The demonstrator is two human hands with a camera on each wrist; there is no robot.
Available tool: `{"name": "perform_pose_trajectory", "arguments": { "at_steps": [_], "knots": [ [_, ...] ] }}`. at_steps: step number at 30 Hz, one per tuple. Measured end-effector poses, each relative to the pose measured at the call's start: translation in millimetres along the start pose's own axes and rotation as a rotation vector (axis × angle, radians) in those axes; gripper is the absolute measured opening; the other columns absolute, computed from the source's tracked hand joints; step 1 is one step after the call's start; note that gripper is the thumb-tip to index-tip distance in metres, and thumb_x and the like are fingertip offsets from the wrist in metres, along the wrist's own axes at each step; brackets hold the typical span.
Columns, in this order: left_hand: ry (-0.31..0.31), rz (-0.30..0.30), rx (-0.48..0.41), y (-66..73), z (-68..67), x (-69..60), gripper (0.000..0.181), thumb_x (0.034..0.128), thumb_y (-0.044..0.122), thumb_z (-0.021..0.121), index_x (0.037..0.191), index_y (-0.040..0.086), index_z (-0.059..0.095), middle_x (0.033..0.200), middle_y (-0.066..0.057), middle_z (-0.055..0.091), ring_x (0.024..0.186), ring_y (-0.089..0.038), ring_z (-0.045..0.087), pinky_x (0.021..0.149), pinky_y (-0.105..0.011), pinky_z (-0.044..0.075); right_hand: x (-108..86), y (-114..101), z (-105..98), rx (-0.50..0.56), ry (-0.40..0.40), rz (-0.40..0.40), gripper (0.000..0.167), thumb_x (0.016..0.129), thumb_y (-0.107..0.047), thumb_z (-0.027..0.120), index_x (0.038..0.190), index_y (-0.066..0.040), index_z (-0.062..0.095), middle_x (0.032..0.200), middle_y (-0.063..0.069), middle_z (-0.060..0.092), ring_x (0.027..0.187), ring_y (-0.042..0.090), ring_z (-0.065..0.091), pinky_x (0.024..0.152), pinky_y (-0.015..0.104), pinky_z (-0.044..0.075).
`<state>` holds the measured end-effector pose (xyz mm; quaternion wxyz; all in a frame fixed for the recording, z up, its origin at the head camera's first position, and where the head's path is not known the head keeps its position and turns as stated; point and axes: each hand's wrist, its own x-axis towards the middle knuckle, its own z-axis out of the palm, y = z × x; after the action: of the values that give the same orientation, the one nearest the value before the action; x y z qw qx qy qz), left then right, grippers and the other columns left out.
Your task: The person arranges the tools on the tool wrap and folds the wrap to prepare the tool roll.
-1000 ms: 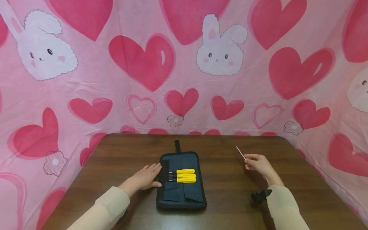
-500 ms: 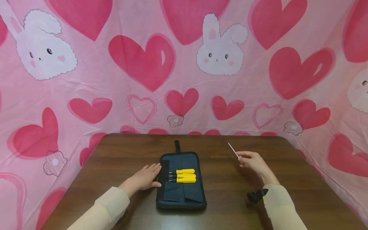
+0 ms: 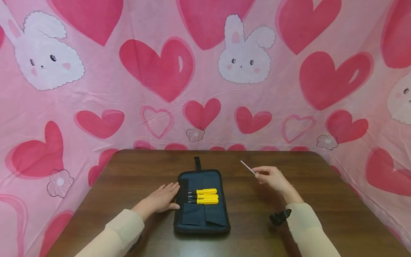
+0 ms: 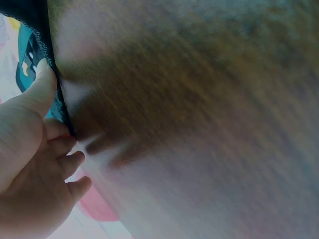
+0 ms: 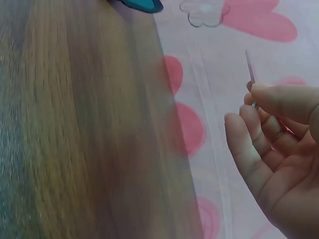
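Observation:
A dark blue fabric pouch (image 3: 196,217) lies unfolded on the table, with three yellow-handled tools (image 3: 207,196) side by side across its middle. My left hand (image 3: 160,200) rests with relaxed fingers at the pouch's left edge; in the left wrist view the thumb of that hand (image 4: 35,144) touches the dark edge. To the right of the pouch, my right hand (image 3: 273,179) pinches a thin pale rod (image 3: 248,167) above the table. The right wrist view shows the rod (image 5: 250,67) between thumb and fingers of the right hand (image 5: 284,149), its tip pointing away.
The brown wooden table (image 3: 141,162) has its far edge against a pink cloth (image 3: 205,89) printed with hearts and rabbits. A black strap (image 3: 197,163) extends from the pouch's far edge. A black device (image 3: 280,217) is on the right wrist.
My right hand has moved left toward the pouch, carrying the pale rod with it. The left hand and the pouch have stayed in place.

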<state>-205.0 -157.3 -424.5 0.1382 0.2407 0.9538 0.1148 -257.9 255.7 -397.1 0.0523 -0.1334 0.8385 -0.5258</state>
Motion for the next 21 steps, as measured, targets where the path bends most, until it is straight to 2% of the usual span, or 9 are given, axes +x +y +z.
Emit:
{"name": "perform_pose_trajectory", "arguments": {
  "at_steps": [8, 16, 21],
  "knots": [
    [0.005, 0.002, 0.009, 0.3, 0.4, 0.0, 0.073, 0.0849, 0.040, 0.062, 0.137, -0.004, 0.037, 0.144, -0.017, 0.032, 0.133, -0.032, 0.026, 0.106, -0.049, 0.019, 4.5, -13, 12, -0.089, -0.046, -0.071, 0.024, 0.089, 0.001, 0.058, 0.110, 0.011, 0.059, 0.094, 0.021, 0.060, 0.085, 0.042, 0.057, 0.071, 0.034, 0.053],
    [0.008, 0.001, 0.005, 0.0, 0.7, 0.1, 0.073, 0.0845, 0.040, 0.063, 0.137, -0.004, 0.038, 0.144, -0.016, 0.032, 0.133, -0.032, 0.026, 0.106, -0.049, 0.019, 11.0, -19, 23, -0.097, -0.051, -0.118, 0.021, 0.088, 0.004, 0.057, 0.108, 0.010, 0.060, 0.091, 0.016, 0.061, 0.082, 0.034, 0.058, 0.069, 0.035, 0.054],
    [0.007, 0.001, 0.002, -0.5, 0.9, 0.5, 0.073, 0.0846, 0.040, 0.062, 0.137, -0.004, 0.038, 0.144, -0.016, 0.032, 0.133, -0.032, 0.026, 0.106, -0.049, 0.019, 15.1, -24, 31, -0.123, -0.071, -0.150, 0.020, 0.088, 0.003, 0.058, 0.107, 0.008, 0.061, 0.094, 0.017, 0.061, 0.082, 0.037, 0.057, 0.069, 0.034, 0.054]
  ]
}}
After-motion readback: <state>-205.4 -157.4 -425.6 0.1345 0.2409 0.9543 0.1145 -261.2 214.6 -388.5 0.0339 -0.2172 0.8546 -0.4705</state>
